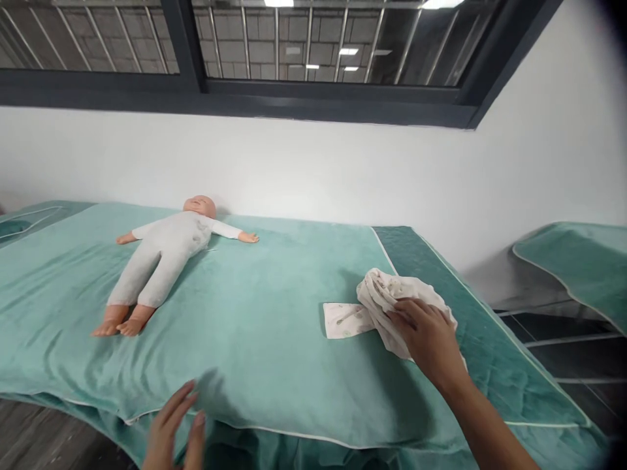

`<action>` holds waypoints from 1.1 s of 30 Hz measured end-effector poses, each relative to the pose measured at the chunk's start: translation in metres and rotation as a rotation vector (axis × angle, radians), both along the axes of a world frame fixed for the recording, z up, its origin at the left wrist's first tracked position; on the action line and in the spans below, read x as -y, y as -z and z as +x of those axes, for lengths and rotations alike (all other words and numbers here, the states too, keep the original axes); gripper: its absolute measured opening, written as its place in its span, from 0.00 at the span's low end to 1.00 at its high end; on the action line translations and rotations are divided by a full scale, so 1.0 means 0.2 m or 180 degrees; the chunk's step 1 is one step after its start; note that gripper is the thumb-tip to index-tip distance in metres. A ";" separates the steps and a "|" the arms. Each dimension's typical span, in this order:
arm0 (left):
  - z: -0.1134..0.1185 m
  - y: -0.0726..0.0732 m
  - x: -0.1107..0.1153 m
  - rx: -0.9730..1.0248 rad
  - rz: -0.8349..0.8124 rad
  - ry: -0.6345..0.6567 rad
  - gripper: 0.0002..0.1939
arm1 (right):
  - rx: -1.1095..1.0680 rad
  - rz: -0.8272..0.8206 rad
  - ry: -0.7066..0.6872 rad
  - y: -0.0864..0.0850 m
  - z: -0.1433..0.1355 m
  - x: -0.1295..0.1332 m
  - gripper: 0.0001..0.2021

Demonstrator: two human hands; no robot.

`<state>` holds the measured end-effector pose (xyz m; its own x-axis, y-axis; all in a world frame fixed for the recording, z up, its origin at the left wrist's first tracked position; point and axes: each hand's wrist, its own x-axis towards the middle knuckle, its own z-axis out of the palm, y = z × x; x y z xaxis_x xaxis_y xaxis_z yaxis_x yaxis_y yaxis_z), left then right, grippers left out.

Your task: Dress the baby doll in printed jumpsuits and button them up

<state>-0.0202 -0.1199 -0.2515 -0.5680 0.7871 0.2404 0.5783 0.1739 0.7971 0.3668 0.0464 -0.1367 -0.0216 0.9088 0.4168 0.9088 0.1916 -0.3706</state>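
"Leftmost item?"
"Doll point(169, 251), face up on the green bed cover point(274, 339), nine o'clock."
"Left hand point(172, 427)?"
"Seven o'clock, by the near edge; grip wide, fingers spread."
"Right hand point(428, 336)?"
"Four o'clock, grip closed on bunched white cloth point(386, 290); flat patterned piece point(347, 321) adjoins at its left."

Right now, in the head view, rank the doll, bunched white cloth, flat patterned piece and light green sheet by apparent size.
Largest to smallest:
1. light green sheet
2. doll
3. bunched white cloth
4. flat patterned piece, counting only what shows
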 end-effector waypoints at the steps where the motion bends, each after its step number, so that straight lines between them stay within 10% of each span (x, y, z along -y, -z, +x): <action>1: 0.09 -0.04 -0.08 0.0174 0.0150 0.0427 0.17 | -0.0602 -0.0028 -0.0023 -0.02 -0.02 0.00 0.11; 8: 0.67 -0.51 -0.59 0.2321 0.0324 0.2318 0.27 | -0.3664 -0.0698 -0.0707 -0.19 -0.24 0.08 0.12; 13: 0.71 -0.68 -0.64 0.3229 0.0244 0.2444 0.29 | -0.2992 -0.0999 -0.1333 -0.25 -0.46 0.09 0.12; 18: 0.55 -0.64 -0.70 0.3452 0.0169 0.1206 0.29 | -0.1266 -0.0360 -0.1463 -0.17 -0.51 0.04 0.12; 25: 0.27 -0.45 -0.76 0.2988 0.0075 0.0517 0.27 | 0.1394 -0.0588 0.0268 0.11 0.00 -0.03 0.28; 29: 0.27 -0.41 -0.75 0.2656 0.0027 0.0700 0.26 | 0.1453 -0.0524 0.0202 0.15 0.20 -0.01 0.16; 33: 0.36 -0.43 -0.80 0.2561 -0.0046 0.1091 0.23 | 0.0151 -0.0713 0.0299 0.02 0.22 -0.05 0.13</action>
<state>0.0515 0.0395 -0.1651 -0.2925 0.9455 -0.1432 -0.1366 0.1069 0.9848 0.4110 0.0567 -0.1400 0.0527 0.9773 0.2053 0.9362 0.0232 -0.3506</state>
